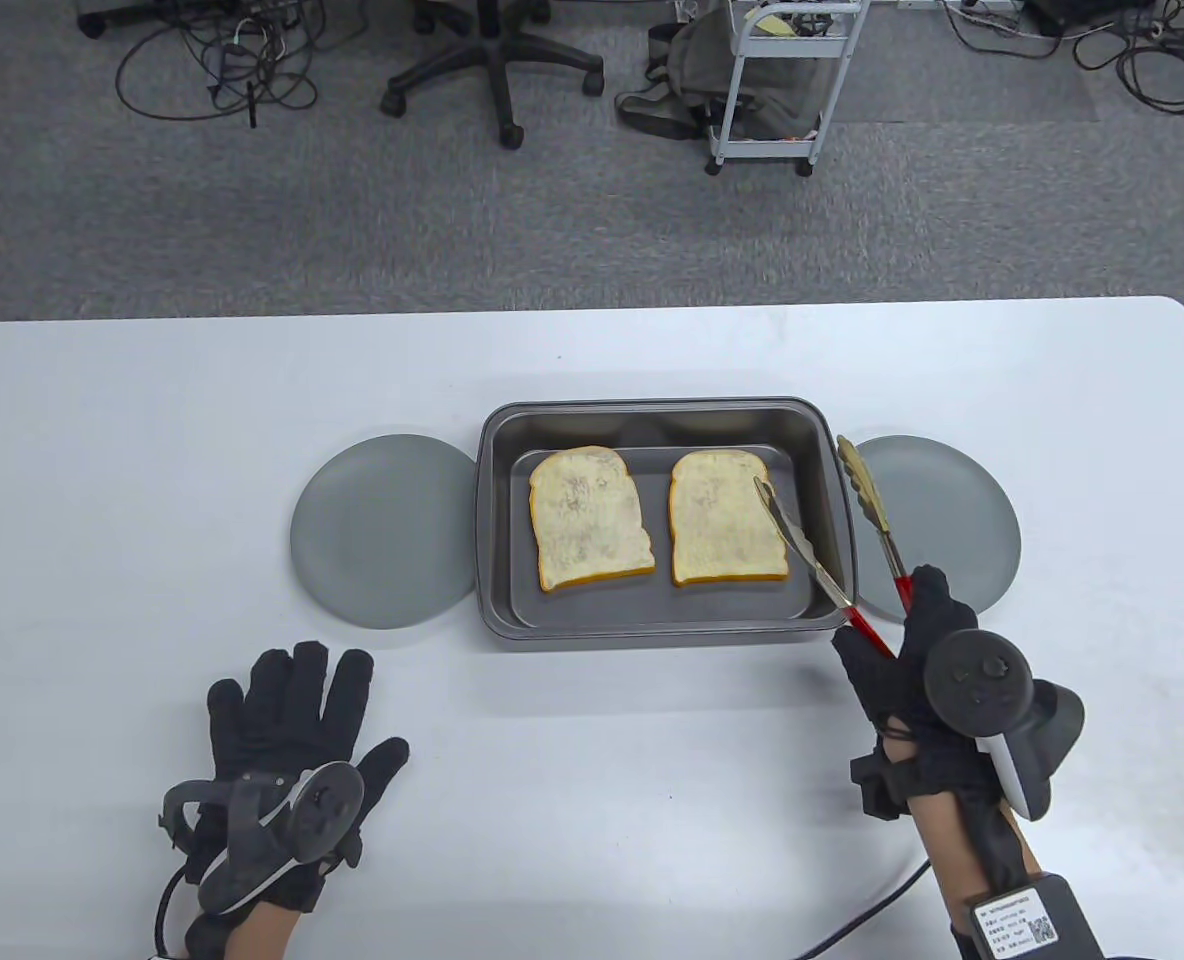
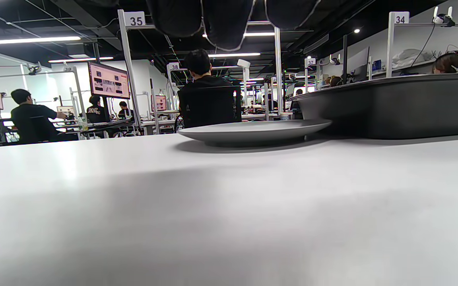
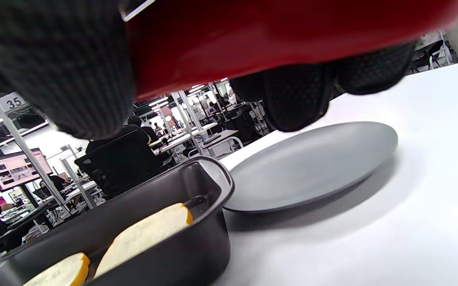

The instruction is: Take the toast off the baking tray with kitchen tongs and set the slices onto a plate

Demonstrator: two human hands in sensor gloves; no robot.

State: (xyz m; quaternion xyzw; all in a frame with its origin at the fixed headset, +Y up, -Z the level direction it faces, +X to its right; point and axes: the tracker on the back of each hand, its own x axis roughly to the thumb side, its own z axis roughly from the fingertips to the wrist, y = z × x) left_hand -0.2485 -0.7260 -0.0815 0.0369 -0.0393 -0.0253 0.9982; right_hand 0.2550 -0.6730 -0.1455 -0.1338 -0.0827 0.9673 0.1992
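Note:
Two toast slices lie flat in the dark baking tray (image 1: 652, 422): the left slice (image 1: 590, 517) and the right slice (image 1: 728, 517). A grey plate (image 1: 377, 535) sits at the tray's left and another grey plate (image 1: 952, 520) at its right. My right hand (image 1: 902, 650) grips the red handles of the tongs (image 1: 857, 520) at the tray's near right corner. The tongs stand spread, one arm over the right slice's right edge, the other over the tray's right rim. My left hand (image 1: 287, 700) rests flat on the table, fingers straight, holding nothing.
The white table (image 1: 152, 420) ends just behind the tray. Beyond it on the grey floor are an office chair base (image 1: 492, 70), a white cart (image 1: 782, 90) and loose cables. The right wrist view shows the right plate (image 3: 312, 167) beside the tray's wall (image 3: 165, 238).

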